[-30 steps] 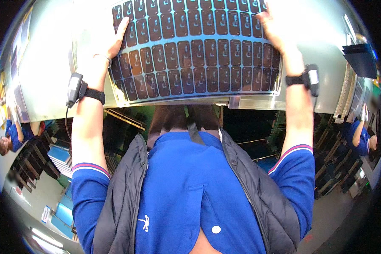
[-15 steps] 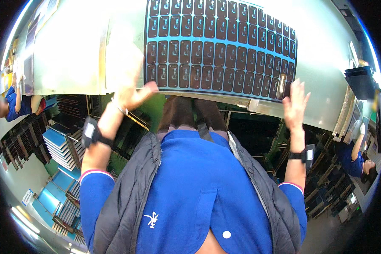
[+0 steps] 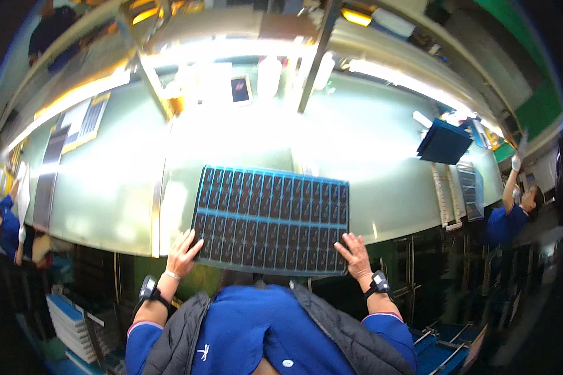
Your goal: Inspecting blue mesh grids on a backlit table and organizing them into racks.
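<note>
Head view is showing my left hand (image 3: 182,250) and right hand (image 3: 355,253) both resting spread on the near edge of a blue tray (image 3: 271,220) lying on the pale green worktop (image 3: 106,187). My fingers (image 3: 191,239) are lying open and flat, gripping nothing, pressing on the tray's corners at seven and five o'clock. To do this well, I am judging that I should be keeping even pressure on both corners so the tray is staying level and square, since its near edge is overhanging the worktop. The tray is looking wide and thin, with rows of small dark rectangular pieces in blue cells.
</note>
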Demonstrator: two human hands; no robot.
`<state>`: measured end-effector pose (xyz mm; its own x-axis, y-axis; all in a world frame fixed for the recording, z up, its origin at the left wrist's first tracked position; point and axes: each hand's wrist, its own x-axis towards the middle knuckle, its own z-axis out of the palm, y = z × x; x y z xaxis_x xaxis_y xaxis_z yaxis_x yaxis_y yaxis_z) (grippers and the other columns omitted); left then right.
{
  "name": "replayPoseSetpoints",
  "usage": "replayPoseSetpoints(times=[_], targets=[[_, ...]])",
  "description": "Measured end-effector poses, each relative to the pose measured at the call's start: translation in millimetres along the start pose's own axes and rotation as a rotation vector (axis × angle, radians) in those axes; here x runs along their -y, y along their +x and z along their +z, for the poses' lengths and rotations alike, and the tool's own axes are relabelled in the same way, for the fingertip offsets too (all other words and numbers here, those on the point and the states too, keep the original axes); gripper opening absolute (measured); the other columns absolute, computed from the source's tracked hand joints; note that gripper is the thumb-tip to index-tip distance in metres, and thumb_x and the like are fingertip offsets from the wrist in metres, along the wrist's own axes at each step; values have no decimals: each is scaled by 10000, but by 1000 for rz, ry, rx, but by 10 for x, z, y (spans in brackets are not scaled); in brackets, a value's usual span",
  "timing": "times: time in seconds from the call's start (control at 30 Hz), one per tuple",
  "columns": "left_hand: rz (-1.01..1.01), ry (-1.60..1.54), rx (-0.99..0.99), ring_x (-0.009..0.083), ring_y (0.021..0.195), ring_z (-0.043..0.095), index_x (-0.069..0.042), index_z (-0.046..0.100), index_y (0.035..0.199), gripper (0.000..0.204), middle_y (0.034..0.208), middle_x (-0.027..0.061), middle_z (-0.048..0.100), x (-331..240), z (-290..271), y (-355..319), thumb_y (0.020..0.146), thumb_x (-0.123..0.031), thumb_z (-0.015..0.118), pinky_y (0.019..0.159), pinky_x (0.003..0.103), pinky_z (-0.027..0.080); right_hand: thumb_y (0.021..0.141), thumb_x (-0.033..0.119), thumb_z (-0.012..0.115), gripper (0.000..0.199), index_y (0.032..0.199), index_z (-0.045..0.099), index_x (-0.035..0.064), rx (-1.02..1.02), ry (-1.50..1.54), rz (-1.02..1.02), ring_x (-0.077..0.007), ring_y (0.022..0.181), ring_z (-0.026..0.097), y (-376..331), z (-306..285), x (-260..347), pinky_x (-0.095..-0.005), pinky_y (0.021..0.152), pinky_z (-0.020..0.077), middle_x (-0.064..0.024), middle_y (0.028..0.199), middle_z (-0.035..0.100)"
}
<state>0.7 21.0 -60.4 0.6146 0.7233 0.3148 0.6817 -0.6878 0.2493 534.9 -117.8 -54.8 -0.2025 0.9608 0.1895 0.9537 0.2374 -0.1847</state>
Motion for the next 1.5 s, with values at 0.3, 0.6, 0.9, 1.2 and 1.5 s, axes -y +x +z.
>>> replayPoseSetpoints(times=[0.3, 0.6, 0.9, 1.2, 1.5], targets=[[78, 282, -386, 298, 1091, 579, -82, 628, 970, 180, 1092, 113, 643, 328, -1647, 757, 794, -57, 599, 1001, 487, 377, 770, 5, 642, 12, 776, 638, 14, -717, 397, -437, -239, 805, 682, 1500, -1419, 222, -364, 811, 540, -144, 835, 684], [-454, 46, -1145, 222, 1074, 550, 28, 552, 1155, 291, 1143, 131, 574, 224, -2289, 605, 884, -75, 573, 921, 326, 433, 786, 179, 733, 330, 971, 607, -63, -1440, 933, 239, -173, 670, 643, 3067, -2870, -335, -336, 695, 571, -143, 868, 648], [-679, -441, -592, 191, 806, 654, 5, 662, 957, 163, 1031, 142, 631, -188, -1057, 115, 805, -46, 633, 690, 261, 546, 816, 78, 657, 339, 1081, 508, -72, -1513, 1738, 71, -302, 752, 653, 5023, -3308, -1521, -427, 614, 603, -163, 929, 620], [-871, -200, -366, 303, 820, 625, -38, 650, 951, 238, 923, 146, 635, -312, -772, -438, 765, -184, 627, 737, 363, 506, 935, 309, 511, 528, 1336, 379, -7, -911, 1618, 137, -281, 1199, 469, 4729, -2397, -1506, -384, 975, 449, -207, 1268, 460], [-789, 79, 391, 465, 1322, 237, -118, 251, 1424, 900, 1431, 284, 248, -159, -276, 19, 716, -389, 735, 1082, 491, 229, 813, 242, 603, 504, 1242, 503, -1, -359, 404, 870, -358, 1136, 500, 1626, 939, -1542, -424, 965, 390, -234, 1233, 518]])
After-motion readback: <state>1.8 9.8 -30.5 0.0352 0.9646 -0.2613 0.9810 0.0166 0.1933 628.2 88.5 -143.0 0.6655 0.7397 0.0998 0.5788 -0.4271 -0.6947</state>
